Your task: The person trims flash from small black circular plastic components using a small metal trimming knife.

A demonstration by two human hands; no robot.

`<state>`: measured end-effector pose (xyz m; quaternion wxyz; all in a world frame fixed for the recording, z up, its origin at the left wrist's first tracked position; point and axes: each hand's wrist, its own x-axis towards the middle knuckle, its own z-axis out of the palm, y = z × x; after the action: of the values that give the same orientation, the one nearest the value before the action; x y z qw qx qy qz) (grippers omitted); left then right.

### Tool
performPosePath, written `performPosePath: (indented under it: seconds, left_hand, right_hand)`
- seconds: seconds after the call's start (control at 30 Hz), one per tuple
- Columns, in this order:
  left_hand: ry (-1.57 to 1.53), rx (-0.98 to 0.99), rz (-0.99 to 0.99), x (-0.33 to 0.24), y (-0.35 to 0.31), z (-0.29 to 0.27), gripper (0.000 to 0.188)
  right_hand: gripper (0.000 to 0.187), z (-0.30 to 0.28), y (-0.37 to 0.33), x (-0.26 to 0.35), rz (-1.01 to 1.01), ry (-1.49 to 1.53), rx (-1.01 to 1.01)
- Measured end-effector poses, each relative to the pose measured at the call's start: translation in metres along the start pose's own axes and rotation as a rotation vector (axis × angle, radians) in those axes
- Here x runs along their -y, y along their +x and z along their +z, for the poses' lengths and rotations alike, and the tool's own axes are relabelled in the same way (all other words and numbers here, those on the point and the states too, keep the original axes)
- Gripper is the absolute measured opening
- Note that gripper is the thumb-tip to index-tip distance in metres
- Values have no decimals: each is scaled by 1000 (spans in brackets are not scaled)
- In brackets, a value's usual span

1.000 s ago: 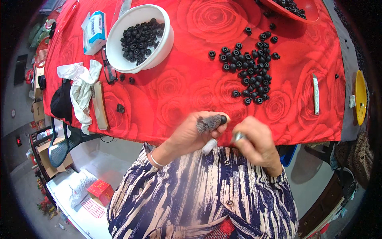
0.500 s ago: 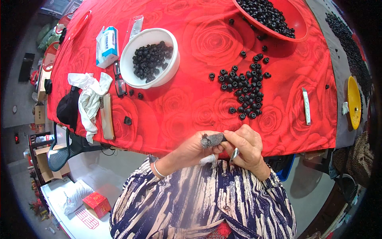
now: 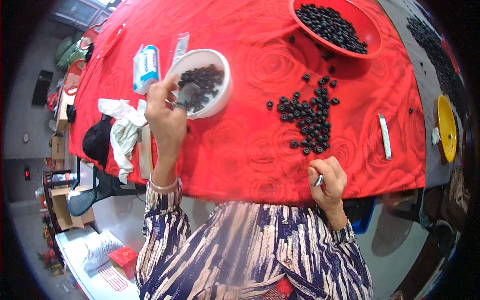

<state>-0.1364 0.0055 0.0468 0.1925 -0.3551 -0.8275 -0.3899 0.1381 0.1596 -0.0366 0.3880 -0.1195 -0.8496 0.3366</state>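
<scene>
My left hand (image 3: pixel 167 112) reaches to the near left rim of the white bowl (image 3: pixel 226 90). Its fingers hold a dark grey, rough-surfaced piece (image 3: pixel 190 96) over the opening, slightly blurred. Inside the bowl lie many small black parts (image 3: pixel 202 80). Near the table's front edge, my right hand (image 3: pixel 330 184) is closed on a small silver metal tool (image 3: pixel 318 180), whose kind I cannot make out. Just beyond that hand, small round black parts (image 3: pixel 307 117) with ring-shaped ends lie loose in a cluster on the red cloth.
A red basin (image 3: pixel 377 42) full of black parts stands at the far right. A white-handled cutter-like tool (image 3: pixel 384 136) lies on the right. At left are a tissue pack (image 3: pixel 146 70), a white cloth (image 3: pixel 122 135) and a black cap (image 3: pixel 96 142). A yellow dish (image 3: pixel 446 130) is beyond the table's right edge.
My left hand has moved from in front of my body, up and left to the white bowl, carrying the dark grey piece. My right hand has parted from it, moving slightly right, still gripping the metal tool.
</scene>
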Motion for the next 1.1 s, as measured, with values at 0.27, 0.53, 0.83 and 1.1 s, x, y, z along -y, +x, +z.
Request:
performPosePath:
  seconds: [0.27, 0.53, 0.83, 1.1]
  left_hand:
    - [-479, 631, 188, -63, -87, 82, 18]
    - [-227, 742, 325, -71, -80, 104, 18]
    - [-1546, 1028, -1373, -71, -99, 70, 21]
    - [-1760, 1088, -1474, -62, -128, 62, 27]
  right_hand:
    - [28, -5, -3, 0, 81, 6, -18]
    - [25, -5, -2, -2, 85, 24, -11]
    - [35, 1, 4, 6, 153, 96, -43]
    - [41, 23, 8, 11, 53, 176, -41]
